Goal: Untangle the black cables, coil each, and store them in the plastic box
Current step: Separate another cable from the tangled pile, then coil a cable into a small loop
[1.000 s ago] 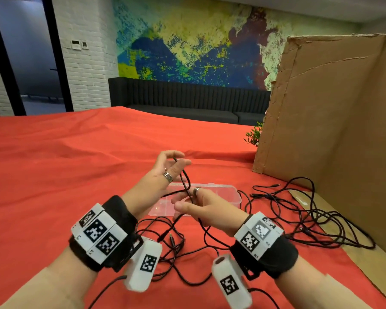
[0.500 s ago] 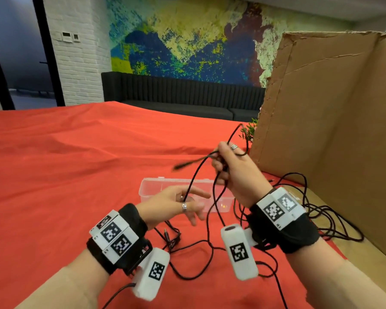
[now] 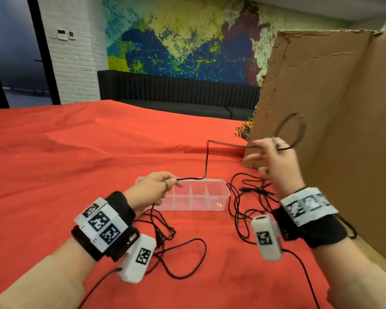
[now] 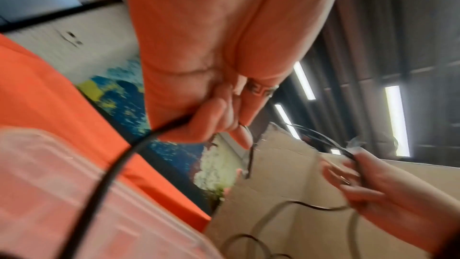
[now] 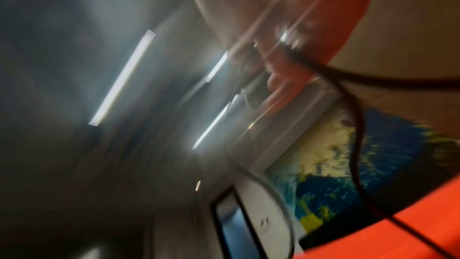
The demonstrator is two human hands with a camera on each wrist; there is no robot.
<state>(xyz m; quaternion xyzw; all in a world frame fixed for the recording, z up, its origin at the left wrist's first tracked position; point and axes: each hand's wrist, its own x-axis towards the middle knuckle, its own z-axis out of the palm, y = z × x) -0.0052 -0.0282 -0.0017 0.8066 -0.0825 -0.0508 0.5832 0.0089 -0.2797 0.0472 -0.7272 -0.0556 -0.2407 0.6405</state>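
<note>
The left hand (image 3: 153, 189) hovers over the left end of the clear plastic box (image 3: 212, 205), its fingers curled round a black cable (image 3: 206, 162) that comes out between thumb and forefinger. From there the cable runs right along the box's far rim, bends sharply upward, then turns right again and reaches the right hand (image 3: 276, 162), raised in front of the cardboard sheet (image 3: 334, 108). The right hand is blurred, but its fingers are closed on the cable, and a small loop of it stands above the knuckles against the cardboard. In the left wrist view the cable leaves the left hand's grip and passes down over the box, while the right hand pinches two strands farther off. The box sits on the red cloth (image 3: 65, 152), lid off, its compartments showing no cable inside. More black cables lie loose on the cloth: a tangle (image 3: 243, 197) just right of the box below the right hand, and another strand (image 3: 183, 259) nearer the person, between the two wrists.
</note>
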